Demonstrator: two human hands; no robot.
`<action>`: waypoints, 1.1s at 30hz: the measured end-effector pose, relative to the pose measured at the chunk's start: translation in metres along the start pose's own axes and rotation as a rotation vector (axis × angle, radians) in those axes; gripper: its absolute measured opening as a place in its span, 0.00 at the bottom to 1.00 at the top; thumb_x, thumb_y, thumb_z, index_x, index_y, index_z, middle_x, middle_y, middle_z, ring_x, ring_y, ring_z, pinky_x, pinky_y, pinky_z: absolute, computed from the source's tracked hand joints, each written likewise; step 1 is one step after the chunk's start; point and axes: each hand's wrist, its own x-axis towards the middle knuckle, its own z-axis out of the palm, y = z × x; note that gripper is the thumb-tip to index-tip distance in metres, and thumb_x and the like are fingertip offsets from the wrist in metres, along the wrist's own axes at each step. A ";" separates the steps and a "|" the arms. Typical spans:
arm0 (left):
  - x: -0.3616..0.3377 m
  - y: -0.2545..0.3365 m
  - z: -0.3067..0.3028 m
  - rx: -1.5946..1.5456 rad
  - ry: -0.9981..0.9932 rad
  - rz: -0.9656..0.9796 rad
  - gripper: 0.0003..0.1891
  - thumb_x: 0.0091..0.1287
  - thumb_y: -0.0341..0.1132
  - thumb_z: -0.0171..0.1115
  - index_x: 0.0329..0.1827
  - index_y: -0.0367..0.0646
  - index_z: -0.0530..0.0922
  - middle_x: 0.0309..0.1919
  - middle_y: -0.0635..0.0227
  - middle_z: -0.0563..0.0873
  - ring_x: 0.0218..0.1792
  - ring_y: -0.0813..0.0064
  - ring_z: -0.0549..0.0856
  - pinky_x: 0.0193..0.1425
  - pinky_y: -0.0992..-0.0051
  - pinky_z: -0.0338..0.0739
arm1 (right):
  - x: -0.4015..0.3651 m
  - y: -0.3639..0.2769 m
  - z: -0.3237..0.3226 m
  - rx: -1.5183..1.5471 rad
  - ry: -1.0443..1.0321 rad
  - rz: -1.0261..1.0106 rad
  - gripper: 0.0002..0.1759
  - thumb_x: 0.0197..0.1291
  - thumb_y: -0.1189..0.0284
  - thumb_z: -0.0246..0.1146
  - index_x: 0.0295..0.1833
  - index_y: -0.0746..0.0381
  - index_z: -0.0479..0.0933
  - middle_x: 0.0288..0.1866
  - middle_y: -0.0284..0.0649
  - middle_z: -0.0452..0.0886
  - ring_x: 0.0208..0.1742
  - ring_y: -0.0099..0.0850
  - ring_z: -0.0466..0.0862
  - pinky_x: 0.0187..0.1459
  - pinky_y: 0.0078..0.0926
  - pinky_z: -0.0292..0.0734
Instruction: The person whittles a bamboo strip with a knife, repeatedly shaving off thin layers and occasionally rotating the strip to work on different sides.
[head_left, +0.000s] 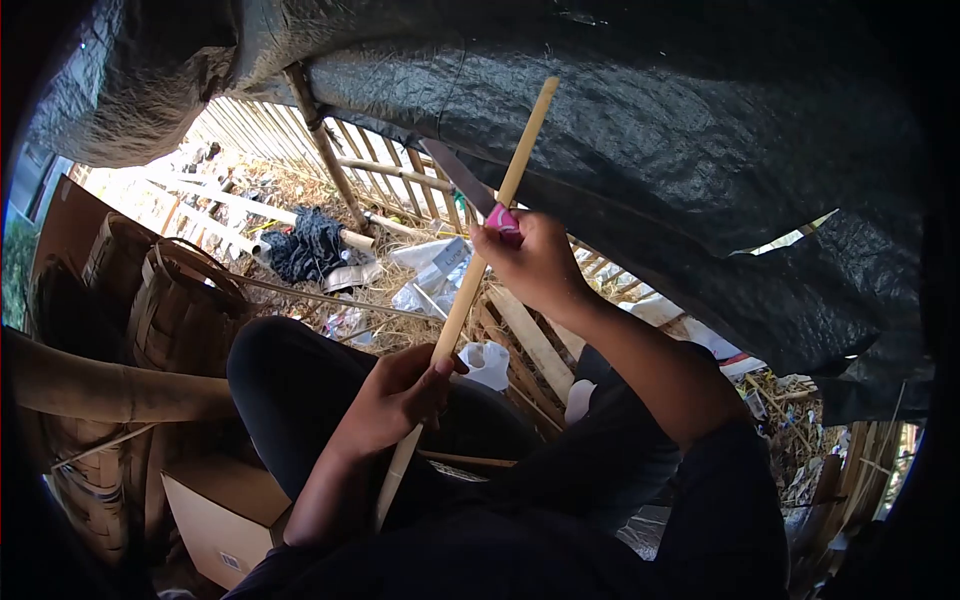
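Observation:
A long pale bamboo strip point(528, 140) runs slanting upward in front of my body. My left hand point(405, 395) is closed around its lower part, and the lower end passes down by my lap. Higher up, my right hand point(540, 262) grips a knife point(460, 178) by its pink handle. The grey blade points up and to the left, away from my fingers. My right thumb and the handle lie against the strip. The handle is mostly hidden inside the fist.
A black tarp point(640, 130) hangs overhead and to the right. Woven baskets point(185, 310) and a cardboard box point(225, 515) stand at left, near a thick bamboo pole point(120, 385). Beyond my knees lie straw, plastic scraps and wooden slats point(530, 335), with a bamboo fence point(400, 185) behind.

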 end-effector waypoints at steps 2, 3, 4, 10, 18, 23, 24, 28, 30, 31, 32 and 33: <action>0.000 0.002 0.007 0.097 0.013 0.047 0.18 0.76 0.45 0.52 0.51 0.36 0.76 0.23 0.74 0.76 0.21 0.86 0.76 0.25 0.83 0.71 | 0.010 0.013 -0.007 0.003 0.101 -0.036 0.18 0.65 0.62 0.64 0.29 0.65 0.78 0.21 0.29 0.77 0.24 0.14 0.72 0.26 0.22 0.66; -0.001 0.003 0.010 0.189 0.028 0.087 0.19 0.76 0.45 0.52 0.53 0.36 0.75 0.22 0.74 0.76 0.20 0.87 0.75 0.24 0.83 0.69 | 0.015 0.014 -0.011 0.002 0.132 -0.044 0.16 0.62 0.63 0.65 0.31 0.67 0.81 0.22 0.40 0.83 0.24 0.26 0.83 0.28 0.28 0.74; 0.001 0.001 0.014 0.190 0.029 0.091 0.19 0.76 0.45 0.52 0.53 0.36 0.75 0.22 0.74 0.76 0.20 0.87 0.75 0.24 0.83 0.69 | 0.017 0.014 -0.015 0.002 0.133 -0.048 0.16 0.62 0.63 0.65 0.31 0.67 0.81 0.22 0.40 0.83 0.24 0.26 0.83 0.28 0.28 0.74; 0.010 -0.008 0.018 -0.154 0.024 0.184 0.20 0.77 0.44 0.50 0.61 0.36 0.70 0.19 0.78 0.69 0.15 0.88 0.66 0.19 0.82 0.62 | 0.018 0.010 -0.024 -0.156 0.147 -0.018 0.25 0.67 0.56 0.60 0.24 0.65 0.74 0.16 0.44 0.74 0.19 0.38 0.79 0.25 0.34 0.68; 0.009 -0.010 0.006 -0.888 -0.253 0.006 0.21 0.75 0.51 0.47 0.54 0.40 0.70 0.18 0.75 0.64 0.14 0.86 0.60 0.13 0.88 0.57 | 0.005 0.020 -0.030 -0.384 0.063 -0.403 0.15 0.69 0.67 0.58 0.32 0.68 0.74 0.20 0.48 0.75 0.22 0.43 0.78 0.26 0.35 0.68; 0.017 -0.011 0.000 -0.727 -0.225 -0.023 0.20 0.73 0.53 0.46 0.42 0.43 0.70 0.20 0.72 0.67 0.12 0.83 0.64 0.11 0.87 0.60 | -0.004 0.020 -0.027 -0.361 -0.108 -0.237 0.12 0.70 0.69 0.55 0.40 0.68 0.76 0.26 0.49 0.79 0.27 0.41 0.82 0.30 0.34 0.71; 0.021 -0.012 -0.003 -0.540 -0.210 -0.001 0.20 0.74 0.53 0.45 0.39 0.43 0.69 0.20 0.71 0.68 0.11 0.82 0.66 0.10 0.86 0.60 | -0.005 0.021 -0.026 -0.349 -0.110 -0.251 0.11 0.70 0.70 0.55 0.42 0.68 0.76 0.27 0.50 0.80 0.28 0.43 0.83 0.31 0.35 0.72; 0.028 -0.008 0.003 -0.654 -0.169 0.009 0.19 0.75 0.54 0.36 0.32 0.50 0.63 0.19 0.74 0.65 0.11 0.82 0.63 0.09 0.85 0.54 | -0.002 0.027 -0.027 -0.374 -0.104 -0.290 0.10 0.70 0.70 0.55 0.44 0.67 0.76 0.30 0.51 0.82 0.32 0.49 0.84 0.33 0.39 0.74; 0.026 -0.010 0.001 -0.789 -0.198 -0.041 0.17 0.76 0.52 0.43 0.31 0.52 0.64 0.18 0.75 0.67 0.09 0.85 0.64 0.05 0.87 0.54 | -0.001 0.029 -0.027 -0.403 -0.085 -0.300 0.10 0.69 0.70 0.55 0.43 0.68 0.75 0.29 0.53 0.81 0.33 0.52 0.83 0.33 0.41 0.73; 0.023 -0.010 0.001 -0.809 -0.232 -0.066 0.17 0.77 0.51 0.42 0.32 0.53 0.64 0.19 0.78 0.66 0.10 0.87 0.62 0.06 0.87 0.52 | 0.000 0.029 -0.027 -0.434 -0.067 -0.306 0.10 0.69 0.70 0.56 0.41 0.68 0.74 0.29 0.55 0.80 0.34 0.55 0.82 0.33 0.43 0.73; 0.020 -0.009 0.002 -0.828 -0.266 -0.091 0.16 0.77 0.51 0.42 0.32 0.54 0.64 0.19 0.80 0.65 0.11 0.90 0.60 0.08 0.88 0.50 | 0.000 0.029 -0.028 -0.431 -0.059 -0.307 0.10 0.69 0.70 0.56 0.41 0.68 0.74 0.29 0.55 0.80 0.34 0.55 0.82 0.33 0.43 0.73; 0.018 -0.008 0.003 -0.819 -0.267 -0.093 0.16 0.77 0.51 0.42 0.32 0.54 0.64 0.19 0.80 0.65 0.11 0.90 0.60 0.08 0.88 0.50 | 0.000 0.028 -0.029 -0.460 -0.052 -0.305 0.11 0.69 0.70 0.56 0.40 0.68 0.73 0.29 0.57 0.79 0.34 0.57 0.80 0.32 0.45 0.71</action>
